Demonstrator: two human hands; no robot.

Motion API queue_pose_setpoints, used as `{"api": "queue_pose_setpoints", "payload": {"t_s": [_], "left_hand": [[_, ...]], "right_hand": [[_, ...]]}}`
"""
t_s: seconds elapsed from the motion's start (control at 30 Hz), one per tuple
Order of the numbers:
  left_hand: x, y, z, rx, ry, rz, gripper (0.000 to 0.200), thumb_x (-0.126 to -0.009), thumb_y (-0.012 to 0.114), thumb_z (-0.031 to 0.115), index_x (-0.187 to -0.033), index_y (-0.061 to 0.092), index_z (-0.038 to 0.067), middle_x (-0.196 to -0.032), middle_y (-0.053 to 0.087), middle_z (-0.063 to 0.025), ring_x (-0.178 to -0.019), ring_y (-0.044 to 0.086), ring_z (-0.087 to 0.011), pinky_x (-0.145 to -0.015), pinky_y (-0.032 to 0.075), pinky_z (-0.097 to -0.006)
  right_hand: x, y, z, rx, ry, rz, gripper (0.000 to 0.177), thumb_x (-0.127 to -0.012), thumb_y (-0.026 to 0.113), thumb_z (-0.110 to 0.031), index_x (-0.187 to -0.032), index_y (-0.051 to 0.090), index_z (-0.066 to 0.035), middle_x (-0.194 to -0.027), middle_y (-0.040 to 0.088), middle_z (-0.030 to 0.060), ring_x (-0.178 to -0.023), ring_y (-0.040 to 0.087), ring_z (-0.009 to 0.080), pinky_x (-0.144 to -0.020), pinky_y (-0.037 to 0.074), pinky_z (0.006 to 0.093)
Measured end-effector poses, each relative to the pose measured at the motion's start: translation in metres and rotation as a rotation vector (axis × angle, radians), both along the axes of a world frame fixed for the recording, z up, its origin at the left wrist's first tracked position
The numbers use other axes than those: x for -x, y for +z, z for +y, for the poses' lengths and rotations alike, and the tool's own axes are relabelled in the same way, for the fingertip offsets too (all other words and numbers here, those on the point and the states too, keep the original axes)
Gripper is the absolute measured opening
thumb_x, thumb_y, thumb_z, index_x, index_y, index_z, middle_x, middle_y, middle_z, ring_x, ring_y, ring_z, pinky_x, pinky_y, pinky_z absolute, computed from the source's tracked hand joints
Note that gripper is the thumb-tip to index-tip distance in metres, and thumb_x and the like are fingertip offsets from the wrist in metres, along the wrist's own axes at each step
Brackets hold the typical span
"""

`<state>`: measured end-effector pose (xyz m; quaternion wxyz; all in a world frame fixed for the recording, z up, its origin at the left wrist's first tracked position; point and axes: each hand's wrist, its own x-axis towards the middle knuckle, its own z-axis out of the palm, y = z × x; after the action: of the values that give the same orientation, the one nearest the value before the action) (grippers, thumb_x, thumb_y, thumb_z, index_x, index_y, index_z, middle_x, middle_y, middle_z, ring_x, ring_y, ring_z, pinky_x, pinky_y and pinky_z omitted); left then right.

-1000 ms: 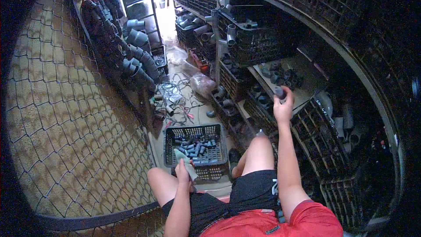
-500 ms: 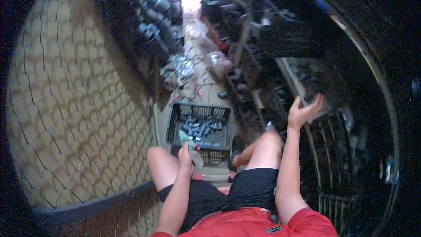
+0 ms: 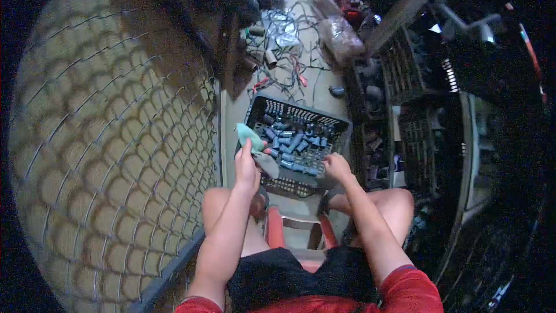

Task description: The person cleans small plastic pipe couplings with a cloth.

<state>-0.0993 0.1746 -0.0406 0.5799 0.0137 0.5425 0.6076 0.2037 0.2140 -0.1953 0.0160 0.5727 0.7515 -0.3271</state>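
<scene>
Over the near right part of the black crate [image 3: 307,109], head view: right hand [image 3: 339,168] is held with fingers curled; whether anything is pinched cannot be told. A row of blue-grey fittings [image 3: 301,167] is seen on the crate floor, just left of those fingertips, long axis set roughly crosswise, sloping slightly toward the right hand. More fittings are heaped behind it. Left hand [image 3: 248,169] is placed at the crate's left side, a green-and-grey cloth [image 3: 251,138] pinched in it; the row's right end is nearer the right hand. Compared with half a second ago: right hand was held out, spread, by the right-hand shelving, now brought to the crate; cloth still gripped.
</scene>
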Motion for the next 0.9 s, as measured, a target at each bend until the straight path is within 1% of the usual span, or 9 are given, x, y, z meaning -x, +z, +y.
{"api": "queue_pose_setpoints", "payload": {"t_s": [0.33,0.5,0.63,0.67,0.73,0.77,0.8,0.83,0.9], "left_hand": [[0.009,0.004,0.021,0.179,-0.045,-0.054,0.04,-0.101,0.04,0.035,-0.105,0.058,0.0,-0.09,0.065,-0.0106,-0.08,0.063,-0.0208,-0.075,0.053,-0.0364],[0.003,-0.003,0.021,0.18,-0.169,-0.071,0.043,-0.101,0.04,0.037,-0.107,0.059,-0.001,-0.092,0.066,-0.0103,-0.083,0.064,-0.0192,-0.077,0.052,-0.0341],[-0.007,0.01,0.025,0.18,-0.306,0.11,0.043,-0.1,0.042,0.037,-0.11,0.059,-0.001,-0.094,0.066,-0.0096,-0.085,0.063,-0.0176,-0.079,0.05,-0.0318],[-0.006,-0.002,0.022,0.12,-0.373,0.266,0.038,-0.1,0.044,0.032,-0.111,0.06,-0.001,-0.096,0.066,-0.0086,-0.088,0.063,-0.0171,-0.08,0.049,-0.0309],[-0.011,-0.012,0.018,0.015,-0.436,0.404,0.033,-0.098,0.048,0.028,-0.107,0.061,-0.001,-0.097,0.065,-0.0081,-0.089,0.062,-0.0171,-0.079,0.047,-0.0297],[-0.016,-0.009,0.018,-0.06,-0.497,0.545,0.027,-0.097,0.051,0.024,-0.103,0.061,-0.001,-0.097,0.065,-0.0077,-0.089,0.061,-0.0171,-0.078,0.045,-0.0285],[-0.022,-0.003,0.019,-0.203,-0.546,0.862,0.023,-0.093,0.053,0.017,-0.103,0.061,-0.003,-0.101,0.063,-0.0136,-0.094,0.061,-0.0259,-0.082,0.046,-0.0335],[-0.03,0.003,0.016,-0.241,-0.53,0.863,0.023,-0.093,0.053,0.017,-0.103,0.061,-0.003,-0.101,0.063,-0.0136,-0.094,0.061,-0.0259,-0.082,0.046,-0.0335],[-0.048,0.017,0.005,-0.348,-0.656,1.138,0.023,-0.09,0.054,0.013,-0.106,0.062,-0.003,-0.109,0.06,-0.0193,-0.101,0.059,-0.0351,-0.088,0.045,-0.0374]], "right_hand": [[0.044,-0.189,-0.036,0.452,0.18,-0.395,0.038,-0.085,0.053,-0.027,-0.119,0.06,-0.011,-0.121,0.058,0.012,-0.112,0.056,0.0324,-0.091,0.047,0.0503],[0.029,-0.207,-0.041,0.429,0.132,-0.468,0.037,-0.086,0.052,-0.028,-0.114,0.063,-0.007,-0.12,0.059,0.0155,-0.114,0.053,0.0342,-0.096,0.043,0.0492],[0.029,-0.147,-0.028,0.408,0.272,-0.309,0.042,-0.081,0.063,-0.028,-0.109,0.061,0.003,-0.114,0.058,0.0278,-0.107,0.057,0.0422,-0.089,0.049,0.0466],[0.036,-0.106,-0.014,0.569,0.127,-0.146,0.043,-0.087,0.056,-0.032,-0.107,0.06,0.006,-0.107,0.061,0.0298,-0.103,0.058,0.0431,-0.091,0.047,0.0482],[0.033,-0.097,-0.027,0.418,-0.174,0.136,0.047,-0.094,0.048,-0.037,-0.107,0.059,0.007,-0.111,0.061,0.0289,-0.102,0.059,0.044,-0.091,0.046,0.0466],[0.033,-0.079,-0.031,0.214,-0.178,0.319,0.046,-0.095,0.047,-0.04,-0.11,0.058,0.003,-0.109,0.064,0.0198,-0.094,0.064,0.0346,-0.079,0.051,0.0427],[0.038,-0.041,-0.024,0.621,-0.442,0.562,0.041,-0.097,0.046,-0.04,-0.113,0.056,-0.003,-0.101,0.063,0.0076,-0.08,0.063,0.0197,-0.066,0.052,0.0336],[0.045,0.0,-0.023,0.738,-0.592,0.743,0.037,-0.098,0.047,-0.039,-0.114,0.055,-0.007,-0.091,0.059,0.0012,-0.071,0.057,0.0108,-0.06,0.049,0.0249],[0.045,0.066,-0.03,0.705,-0.547,0.926,0.037,-0.098,0.05,-0.037,-0.124,0.052,-0.01,-0.096,0.06,0.0009,-0.074,0.057,0.011,-0.059,0.049,0.0256]]}}
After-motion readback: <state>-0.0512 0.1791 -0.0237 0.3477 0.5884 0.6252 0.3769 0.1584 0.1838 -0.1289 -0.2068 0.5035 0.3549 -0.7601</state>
